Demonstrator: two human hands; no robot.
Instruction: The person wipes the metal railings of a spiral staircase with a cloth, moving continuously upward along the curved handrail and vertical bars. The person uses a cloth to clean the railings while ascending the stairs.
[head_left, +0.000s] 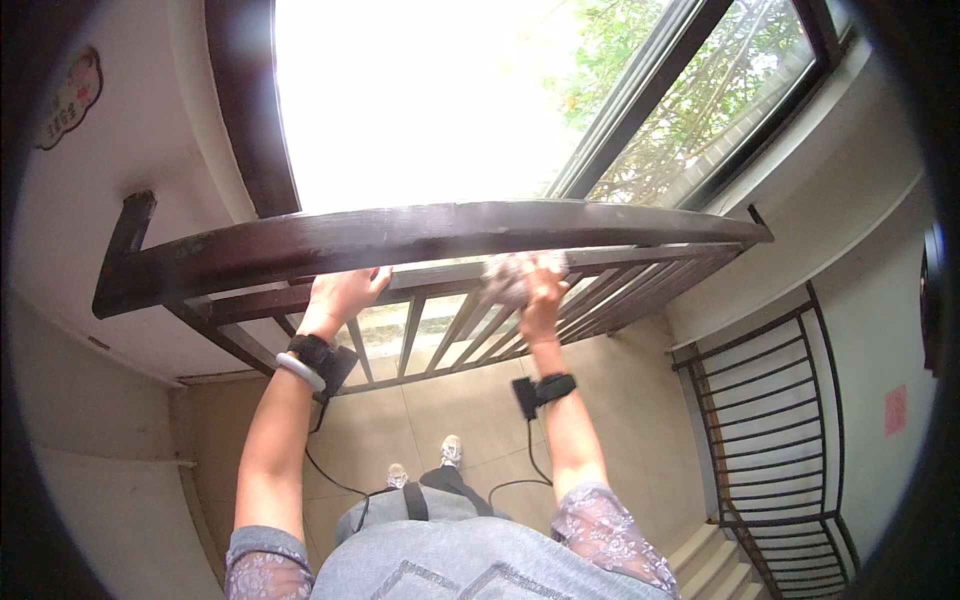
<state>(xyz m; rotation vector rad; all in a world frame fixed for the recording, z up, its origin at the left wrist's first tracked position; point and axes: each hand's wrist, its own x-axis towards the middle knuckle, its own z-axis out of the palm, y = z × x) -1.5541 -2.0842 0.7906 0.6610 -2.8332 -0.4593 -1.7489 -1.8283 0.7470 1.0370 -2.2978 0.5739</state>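
Note:
A dark brown handrail (420, 232) runs across in front of me, with a thinner rail (442, 277) and a row of upright bars (409, 337) below it. My right hand (541, 296) presses a bunched greyish cloth (506, 279) against the thinner rail, beneath the handrail. To its left, my left hand (341, 296) reaches under the handrail and rests at the thinner rail; the handrail hides some of its fingers. Each wrist wears a black strap with a small dark box and a cable, and a white bangle (300, 370) circles my left wrist.
Beyond the railing is a bright window (450, 97) with dark frames. On the right, a metal stair railing (772, 420) stands beside descending steps (709, 559). Tiled floor (420, 420) lies under my feet. Walls close in on both sides, and cables hang from both wrists.

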